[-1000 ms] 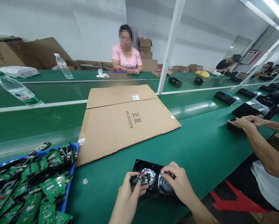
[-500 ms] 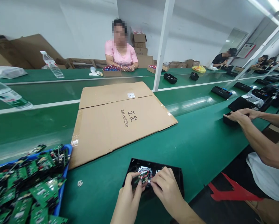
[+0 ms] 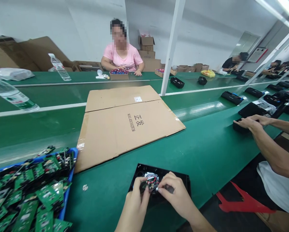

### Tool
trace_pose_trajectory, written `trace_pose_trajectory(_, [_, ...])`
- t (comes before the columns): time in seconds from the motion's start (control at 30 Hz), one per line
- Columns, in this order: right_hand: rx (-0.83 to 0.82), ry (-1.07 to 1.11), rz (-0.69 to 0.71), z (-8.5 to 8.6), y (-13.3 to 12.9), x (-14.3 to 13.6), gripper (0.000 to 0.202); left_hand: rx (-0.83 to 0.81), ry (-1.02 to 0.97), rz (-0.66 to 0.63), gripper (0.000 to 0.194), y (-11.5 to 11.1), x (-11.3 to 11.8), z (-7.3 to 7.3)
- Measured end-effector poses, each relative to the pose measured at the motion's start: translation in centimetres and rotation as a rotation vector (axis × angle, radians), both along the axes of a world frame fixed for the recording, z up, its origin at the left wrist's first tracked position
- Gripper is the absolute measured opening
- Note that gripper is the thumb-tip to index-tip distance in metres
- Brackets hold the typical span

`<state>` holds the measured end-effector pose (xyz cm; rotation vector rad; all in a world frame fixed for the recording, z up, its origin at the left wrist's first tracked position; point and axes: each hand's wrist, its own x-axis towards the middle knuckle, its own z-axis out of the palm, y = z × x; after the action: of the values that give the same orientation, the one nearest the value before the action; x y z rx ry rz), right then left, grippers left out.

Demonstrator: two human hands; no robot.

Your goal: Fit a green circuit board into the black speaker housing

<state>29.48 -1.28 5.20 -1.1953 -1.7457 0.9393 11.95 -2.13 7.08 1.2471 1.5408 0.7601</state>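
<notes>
In the head view, taken as a clock face with twelve at the top, a black housing (image 3: 186,184) is lying open-side up on the green bench (image 3: 110,193) at six o'clock. The left hand (image 3: 136,198) is reaching in from its lower left, pinching a small circuit board (image 3: 150,186) narrowly between thumb and fingers above the housing. Red wires (image 3: 148,177) are curling beside it, over a round speaker. The right hand (image 3: 175,191), on the board's three o'clock side, is closing thumb and fingertips on what is probably a small white connector (image 3: 157,189), though blur is hiding its exact shape.

A blue tray (image 3: 68,195) heaped with green boards (image 3: 25,215) is sitting at eight o'clock, and a small white piece (image 3: 85,187) is resting between tray and housing. A flattened cardboard sheet (image 3: 110,129) is lying just beyond, reaching towards eleven o'clock. At three o'clock a co-worker's hands (image 3: 253,121) are touching a black case (image 3: 240,127). Towards eleven, a person in pink (image 3: 122,59) is sitting behind a box of red and blue parts (image 3: 119,76).
</notes>
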Motion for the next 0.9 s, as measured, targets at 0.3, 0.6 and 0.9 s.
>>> trace_pose_trajectory(0.3, [0.626, -0.451, -0.143, -0.3, 0.0, -1.7, 0.034, -0.007, 0.155, -0.149, 0.041, 1.3, 0.3, 0.5])
trace_pose_trajectory(0.6, [0.743, -0.525, -0.142, -0.2, 0.0, -1.8, 0.029, -0.001, 0.109, -0.161, 0.034, 1.7, -0.2, 1.3])
trace_pose_trajectory(0.9, [0.730, -0.654, -0.079, 0.3, -0.2, -1.2, 0.020, 0.075, 0.018, -0.182, 0.027, 1.4, -0.1, 0.8])
